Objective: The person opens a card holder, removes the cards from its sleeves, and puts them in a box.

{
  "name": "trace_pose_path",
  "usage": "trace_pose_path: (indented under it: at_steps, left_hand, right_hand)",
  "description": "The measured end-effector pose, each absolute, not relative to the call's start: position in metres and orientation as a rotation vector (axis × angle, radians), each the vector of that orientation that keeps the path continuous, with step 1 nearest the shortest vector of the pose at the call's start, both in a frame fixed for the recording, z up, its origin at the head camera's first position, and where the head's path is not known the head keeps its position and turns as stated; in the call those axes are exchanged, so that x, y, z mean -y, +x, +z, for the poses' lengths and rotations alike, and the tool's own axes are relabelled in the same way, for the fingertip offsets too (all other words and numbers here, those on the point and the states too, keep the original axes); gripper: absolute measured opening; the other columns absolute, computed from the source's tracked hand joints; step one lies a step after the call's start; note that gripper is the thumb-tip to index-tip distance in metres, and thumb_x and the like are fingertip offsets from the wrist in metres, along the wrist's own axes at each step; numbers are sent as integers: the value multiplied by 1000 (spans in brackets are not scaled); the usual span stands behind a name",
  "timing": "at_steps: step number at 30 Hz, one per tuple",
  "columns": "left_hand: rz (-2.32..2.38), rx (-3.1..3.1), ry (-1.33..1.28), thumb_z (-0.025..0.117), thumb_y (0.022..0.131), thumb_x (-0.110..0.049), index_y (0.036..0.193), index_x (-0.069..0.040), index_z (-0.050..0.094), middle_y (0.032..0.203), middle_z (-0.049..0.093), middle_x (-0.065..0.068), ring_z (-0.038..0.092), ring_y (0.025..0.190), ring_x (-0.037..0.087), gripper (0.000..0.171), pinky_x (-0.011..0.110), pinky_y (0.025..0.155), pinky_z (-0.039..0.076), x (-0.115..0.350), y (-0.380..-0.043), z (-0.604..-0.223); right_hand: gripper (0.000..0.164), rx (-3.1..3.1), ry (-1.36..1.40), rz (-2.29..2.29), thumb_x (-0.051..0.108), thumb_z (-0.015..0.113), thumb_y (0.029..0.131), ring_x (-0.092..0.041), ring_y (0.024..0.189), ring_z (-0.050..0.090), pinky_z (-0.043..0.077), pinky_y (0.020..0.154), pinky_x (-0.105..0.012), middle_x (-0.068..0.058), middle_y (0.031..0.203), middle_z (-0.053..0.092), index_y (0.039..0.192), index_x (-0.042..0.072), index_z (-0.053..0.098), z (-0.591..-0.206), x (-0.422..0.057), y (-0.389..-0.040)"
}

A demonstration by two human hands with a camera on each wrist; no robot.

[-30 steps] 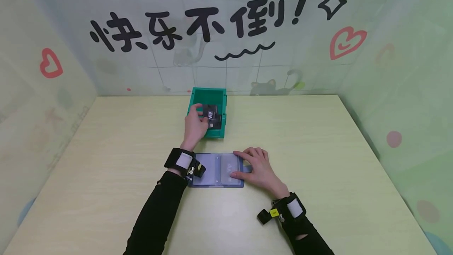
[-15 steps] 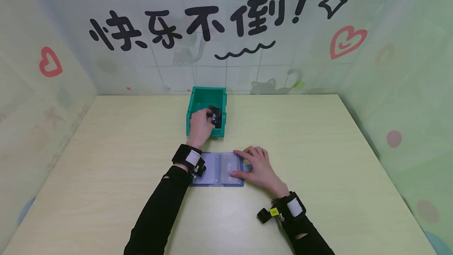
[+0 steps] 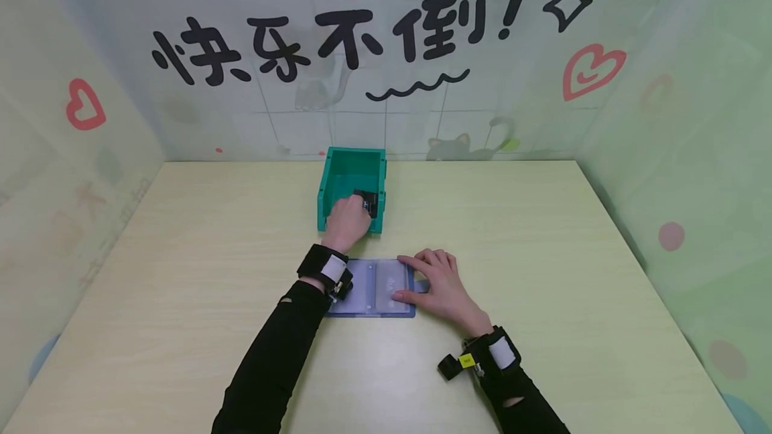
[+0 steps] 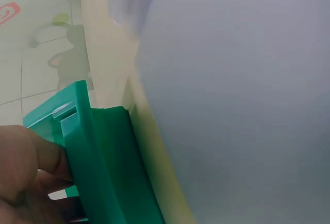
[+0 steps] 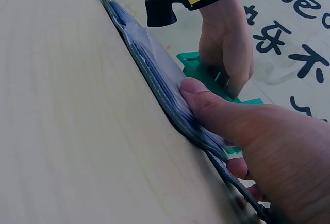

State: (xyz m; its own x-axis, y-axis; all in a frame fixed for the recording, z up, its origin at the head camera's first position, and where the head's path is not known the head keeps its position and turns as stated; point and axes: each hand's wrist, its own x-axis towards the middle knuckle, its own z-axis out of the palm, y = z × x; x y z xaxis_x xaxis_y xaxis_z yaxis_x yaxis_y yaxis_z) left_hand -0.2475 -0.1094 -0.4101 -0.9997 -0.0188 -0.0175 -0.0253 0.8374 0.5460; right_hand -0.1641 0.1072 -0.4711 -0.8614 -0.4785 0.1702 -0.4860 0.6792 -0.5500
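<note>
My left hand [image 3: 348, 223] reaches over the near side of a green plastic box [image 3: 382, 176], fingers curled at a black card [image 3: 366, 201] marked "Vip". Most of the card is hidden behind the fingers. The left wrist view shows curled fingers [image 4: 49, 159] beside the box wall [image 4: 85, 147], but no card clearly. An open card holder [image 3: 362, 290] with clear sleeves lies flat below the box. On its right edge my right hand [image 3: 443, 290] pinches the holder, thumb on the sleeves [image 5: 170, 80] and fingers beneath. Faint lettering shows through the right-hand sleeve.
The pale wooden table [image 3: 543, 273] spreads to both sides. A printed backdrop [image 3: 386, 52] stands behind it, close to the box's far end. My left wrist strap [image 3: 322, 270] passes over the card holder's left part.
My left hand has moved right and slightly toward me within the box, its fingers turning inward. The "Vip" card has shifted and is now mostly covered. My right hand and the holder stay still.
</note>
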Motion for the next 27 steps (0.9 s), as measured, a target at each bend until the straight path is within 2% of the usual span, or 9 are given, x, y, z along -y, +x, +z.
trace_pose_path:
  at_steps: [4,7,9,11,13,15,20,23,27]
  left_hand:
    - [814,-3003,-17,50,98,-7,66,-5,51,62,41,5,46,60,22,32,29,53,30,110,-247,-410]
    - [795,-3035,-7,48,99,-9,65,-3,53,62,43,7,48,61,24,36,31,56,31,110,-244,-409]
    - [829,-3090,14,48,100,-10,73,1,62,70,55,13,56,70,29,32,35,62,40,109,-238,-409]
    - [923,-3129,39,49,101,-11,91,3,70,90,65,18,61,89,34,28,40,77,48,109,-228,-409]
    - [1056,-3130,79,49,101,-10,107,3,71,109,67,20,59,102,35,26,44,90,48,111,-213,-408]
    - [1204,-3060,122,51,100,-10,115,1,70,116,66,18,57,104,32,26,42,92,48,114,-196,-407]
    - [1310,-2835,161,57,98,-9,107,-3,72,91,69,8,56,77,18,19,28,68,47,128,-159,-415]
    - [1298,-2768,158,60,96,-7,104,-4,74,85,71,5,58,73,12,16,25,66,47,135,-148,-425]
    - [1330,-2728,163,63,95,-8,103,-5,74,89,75,6,65,76,11,14,27,71,52,138,-144,-432]
  right_hand:
    - [66,2858,832,937,45,83,78,-24,105,42,27,101,-52,-4,108,56,135,19,63,-471,-106,-163]
    - [66,2851,837,933,45,83,78,-24,105,44,27,102,-52,-4,108,56,135,19,63,-471,-106,-163]
    - [66,2849,838,932,45,83,78,-24,105,44,27,102,-52,-4,109,56,135,19,63,-471,-105,-163]
    - [66,2850,837,934,45,83,78,-24,105,44,27,102,-52,-4,109,57,135,19,63,-472,-105,-163]
    - [65,2852,833,941,45,83,78,-24,105,44,27,102,-52,-4,109,57,135,19,63,-472,-104,-163]
    - [65,2857,820,950,45,83,78,-24,105,44,27,102,-52,-4,109,58,134,18,62,-473,-103,-163]
    - [62,2856,758,1001,43,86,75,-26,108,48,28,104,-52,-3,110,61,124,15,62,-469,-101,-162]
    - [51,2838,727,1039,40,88,75,-27,108,49,27,104,-52,-3,109,63,112,14,65,-468,-101,-162]
    - [29,2797,723,1092,34,86,79,-26,107,49,26,104,-53,-3,106,61,96,17,70,-467,-101,-162]
